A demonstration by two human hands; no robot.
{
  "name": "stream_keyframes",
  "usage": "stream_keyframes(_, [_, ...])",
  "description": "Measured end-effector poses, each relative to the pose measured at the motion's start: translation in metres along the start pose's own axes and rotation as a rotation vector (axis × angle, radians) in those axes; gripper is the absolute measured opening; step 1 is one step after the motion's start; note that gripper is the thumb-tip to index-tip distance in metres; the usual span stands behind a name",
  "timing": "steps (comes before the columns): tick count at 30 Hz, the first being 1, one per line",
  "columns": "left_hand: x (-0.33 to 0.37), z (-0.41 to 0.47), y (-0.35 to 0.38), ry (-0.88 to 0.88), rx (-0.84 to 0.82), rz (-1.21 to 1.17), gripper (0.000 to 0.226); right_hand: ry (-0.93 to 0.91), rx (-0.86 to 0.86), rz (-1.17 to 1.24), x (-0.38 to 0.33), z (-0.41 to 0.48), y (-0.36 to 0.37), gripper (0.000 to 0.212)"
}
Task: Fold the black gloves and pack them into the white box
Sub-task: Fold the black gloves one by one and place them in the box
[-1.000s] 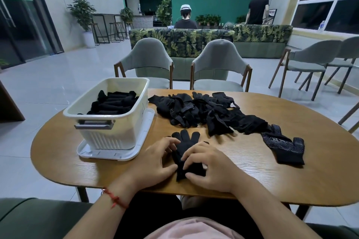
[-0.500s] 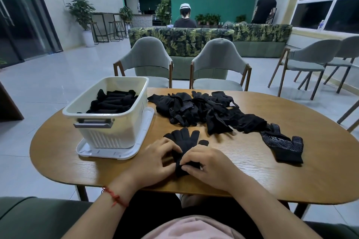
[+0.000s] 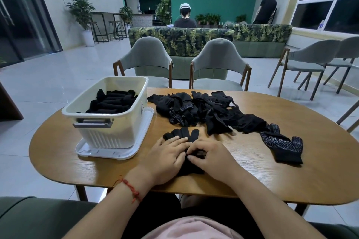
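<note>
A black glove lies flat on the wooden table in front of me, its fingers pointing away. My left hand and my right hand both press on its cuff end and pinch the fabric, hiding most of the glove. A loose pile of black gloves sits further back in the middle. One dotted black glove lies apart to the right. The white box stands at the left on its lid, with folded black gloves inside.
Two grey chairs stand at the table's far side, more chairs at the right. A leaf-print sofa lies behind them. Two people are at the back of the room, facing away.
Both hands have shifted slightly up along the glove and bunched its cuff end; the glove's fingers stay flat. The person at the back right has bent forward.
</note>
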State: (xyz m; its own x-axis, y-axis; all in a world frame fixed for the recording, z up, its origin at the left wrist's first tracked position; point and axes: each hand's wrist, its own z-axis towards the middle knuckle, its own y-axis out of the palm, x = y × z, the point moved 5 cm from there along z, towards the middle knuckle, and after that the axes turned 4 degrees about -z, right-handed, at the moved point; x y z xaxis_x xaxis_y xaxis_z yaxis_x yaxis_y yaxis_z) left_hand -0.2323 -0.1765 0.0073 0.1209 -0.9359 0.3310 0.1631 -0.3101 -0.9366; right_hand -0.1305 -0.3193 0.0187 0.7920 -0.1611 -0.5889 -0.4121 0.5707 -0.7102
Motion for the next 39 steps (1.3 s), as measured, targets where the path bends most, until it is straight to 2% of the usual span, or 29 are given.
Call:
stream_keyframes(5, [-0.012,-0.001,0.006,-0.194,-0.021,0.039,0.057,0.039,-0.018,0.014,0.002,0.002,-0.001,0.007])
stream_keyframes(13, [-0.022,0.018,-0.002,-0.371,0.017,-0.003,0.065,0.056,-0.03,0.019,0.001,0.001,-0.001,0.008])
stream_keyframes(14, [-0.019,0.021,-0.003,-0.351,0.04,0.008,0.063,0.055,-0.026,0.019,0.001,0.001,-0.001,0.008])
stream_keyframes(16, [-0.008,0.026,-0.005,-0.183,0.069,0.021,0.058,0.039,-0.004,0.016,0.001,0.001,0.0,0.009])
stream_keyframes(18, [0.0,0.03,-0.002,0.0,-0.017,-0.039,0.053,0.033,0.007,0.022,0.002,0.001,0.0,0.011])
stream_keyframes(19, [-0.001,0.032,0.0,0.032,-0.075,-0.065,0.052,0.04,0.003,0.027,0.002,0.001,0.0,0.011])
stream_keyframes(21, [-0.009,0.034,0.002,-0.002,-0.116,-0.037,0.053,0.055,-0.014,0.025,0.002,0.001,0.0,0.009])
stream_keyframes(27, [-0.023,0.041,0.006,-0.188,-0.088,0.013,0.06,0.063,-0.036,0.021,0.0,0.002,-0.001,0.005])
stream_keyframes(30, [-0.029,0.042,0.004,-0.202,-0.009,-0.103,0.061,0.072,-0.041,0.032,0.0,0.001,-0.001,0.006])
stream_keyframes(33, [-0.036,0.035,-0.01,-0.157,0.25,-0.375,0.054,0.073,-0.038,0.064,-0.001,0.0,-0.003,0.008])
stream_keyframes(35, [-0.038,0.024,-0.018,-0.113,0.395,-0.442,0.048,0.097,-0.025,0.134,0.0,-0.001,-0.006,0.011])
stream_keyframes(37, [-0.033,0.011,-0.023,-0.048,0.458,-0.438,0.043,0.12,0.042,0.24,-0.001,-0.003,-0.011,0.016])
stream_keyframes(39, [-0.024,-0.004,-0.024,0.036,0.434,-0.466,0.043,0.12,0.149,0.266,0.0,-0.005,-0.018,0.022])
